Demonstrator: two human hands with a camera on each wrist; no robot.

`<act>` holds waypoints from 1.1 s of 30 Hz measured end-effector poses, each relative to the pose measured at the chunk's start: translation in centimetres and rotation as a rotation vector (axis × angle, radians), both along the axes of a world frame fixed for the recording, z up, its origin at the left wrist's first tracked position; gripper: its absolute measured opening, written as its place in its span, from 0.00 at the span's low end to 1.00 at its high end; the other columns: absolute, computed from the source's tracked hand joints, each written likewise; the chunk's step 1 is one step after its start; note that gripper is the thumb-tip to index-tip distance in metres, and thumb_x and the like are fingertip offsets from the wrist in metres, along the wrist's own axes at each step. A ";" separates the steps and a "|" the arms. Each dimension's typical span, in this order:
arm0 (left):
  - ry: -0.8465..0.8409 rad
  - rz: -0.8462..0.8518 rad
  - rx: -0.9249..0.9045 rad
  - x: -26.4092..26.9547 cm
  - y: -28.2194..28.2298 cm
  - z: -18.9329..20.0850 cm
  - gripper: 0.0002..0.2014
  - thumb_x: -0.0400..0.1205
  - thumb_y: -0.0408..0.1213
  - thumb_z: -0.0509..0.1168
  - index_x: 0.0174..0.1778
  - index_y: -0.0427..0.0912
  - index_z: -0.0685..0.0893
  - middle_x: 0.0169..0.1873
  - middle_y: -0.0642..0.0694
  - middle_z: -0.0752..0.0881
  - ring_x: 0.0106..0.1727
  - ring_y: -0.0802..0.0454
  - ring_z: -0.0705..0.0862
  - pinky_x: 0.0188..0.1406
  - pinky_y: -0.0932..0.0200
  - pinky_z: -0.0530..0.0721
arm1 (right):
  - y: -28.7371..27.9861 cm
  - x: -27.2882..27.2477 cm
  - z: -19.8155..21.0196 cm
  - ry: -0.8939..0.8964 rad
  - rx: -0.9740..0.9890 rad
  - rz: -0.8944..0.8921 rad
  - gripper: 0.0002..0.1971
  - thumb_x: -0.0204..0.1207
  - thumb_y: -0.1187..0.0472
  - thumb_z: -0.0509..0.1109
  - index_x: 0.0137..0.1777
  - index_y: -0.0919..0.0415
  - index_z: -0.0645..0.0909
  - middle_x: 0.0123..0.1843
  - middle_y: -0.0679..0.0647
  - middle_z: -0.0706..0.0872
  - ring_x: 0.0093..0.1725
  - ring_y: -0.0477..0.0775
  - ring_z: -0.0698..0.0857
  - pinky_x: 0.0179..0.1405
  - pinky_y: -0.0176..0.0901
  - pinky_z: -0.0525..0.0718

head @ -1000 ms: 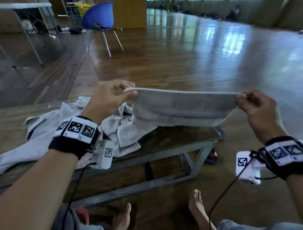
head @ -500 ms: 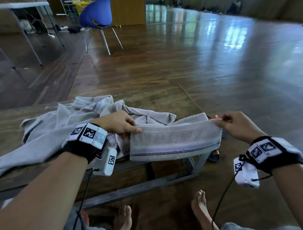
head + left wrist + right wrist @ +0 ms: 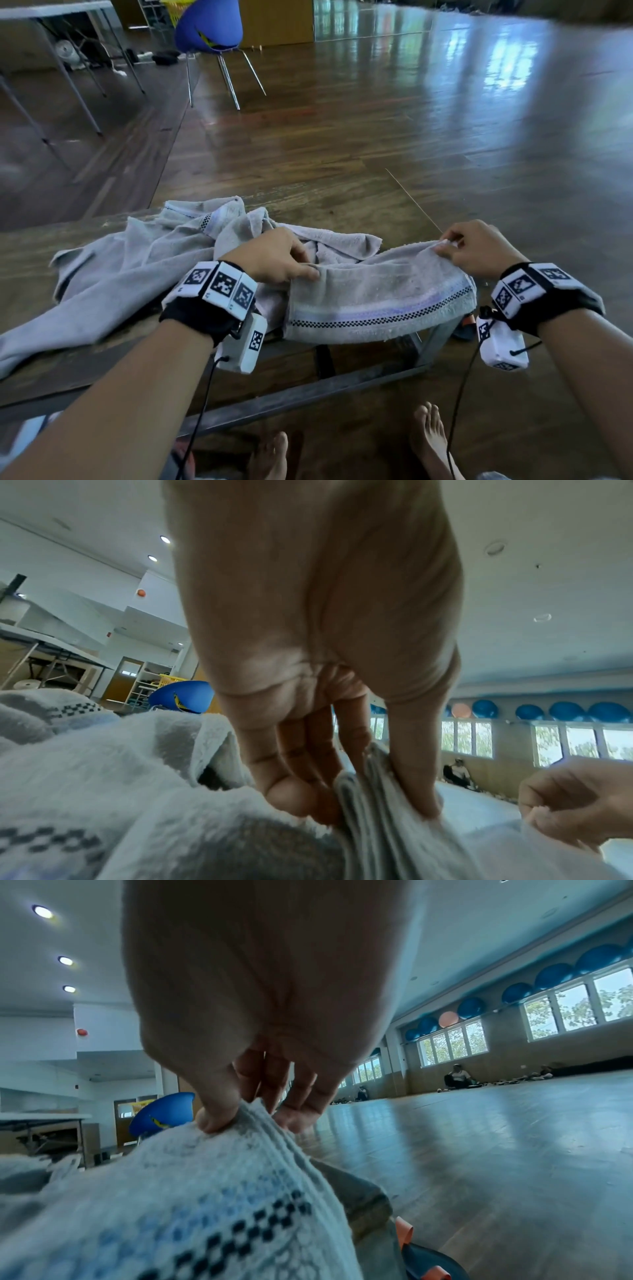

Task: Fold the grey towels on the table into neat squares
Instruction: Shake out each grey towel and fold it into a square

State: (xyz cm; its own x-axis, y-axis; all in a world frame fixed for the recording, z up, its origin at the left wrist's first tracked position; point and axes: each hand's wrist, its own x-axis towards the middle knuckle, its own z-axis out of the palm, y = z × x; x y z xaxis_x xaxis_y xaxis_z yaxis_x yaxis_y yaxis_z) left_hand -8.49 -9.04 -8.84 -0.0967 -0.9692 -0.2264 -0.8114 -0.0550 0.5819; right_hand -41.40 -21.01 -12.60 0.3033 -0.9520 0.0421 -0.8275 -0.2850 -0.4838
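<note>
Both hands pinch folded towel (image 3: 376,294), long axis left-right.

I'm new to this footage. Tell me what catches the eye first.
A folded grey terry towel with a checkered stripe sags over the low wooden table's right end, pinched between the left hand and right hand. Behind it lies a crumpled grey towel heap.

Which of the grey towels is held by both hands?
The folded towel at the table's right end, pinched by both hands; the other towels lie crumpled and unheld to its left.
</note>
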 end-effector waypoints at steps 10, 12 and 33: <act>0.325 0.197 -0.229 6.5 5.2 6.7 0.19 0.66 0.57 0.77 0.40 0.44 0.93 0.39 0.43 0.93 0.40 0.52 0.90 0.43 0.62 0.87 | 2.0 0.7 5.7 -0.417 -0.107 0.111 0.05 0.76 0.55 0.79 0.39 0.48 0.88 0.34 0.40 0.91 0.32 0.35 0.86 0.32 0.25 0.81; 0.250 0.222 -0.195 7.3 5.6 5.8 0.17 0.68 0.54 0.78 0.40 0.44 0.93 0.40 0.42 0.93 0.42 0.48 0.90 0.47 0.55 0.87 | 2.3 1.9 4.3 -0.313 -0.078 0.106 0.06 0.76 0.55 0.79 0.38 0.48 0.88 0.31 0.45 0.89 0.32 0.39 0.86 0.34 0.33 0.81; 0.156 0.173 0.030 7.8 5.5 3.3 0.11 0.79 0.45 0.73 0.38 0.41 0.90 0.32 0.47 0.86 0.33 0.57 0.81 0.39 0.64 0.78 | 0.9 3.3 1.4 -0.155 -0.021 0.138 0.06 0.77 0.55 0.77 0.39 0.48 0.87 0.38 0.46 0.89 0.39 0.46 0.86 0.39 0.41 0.77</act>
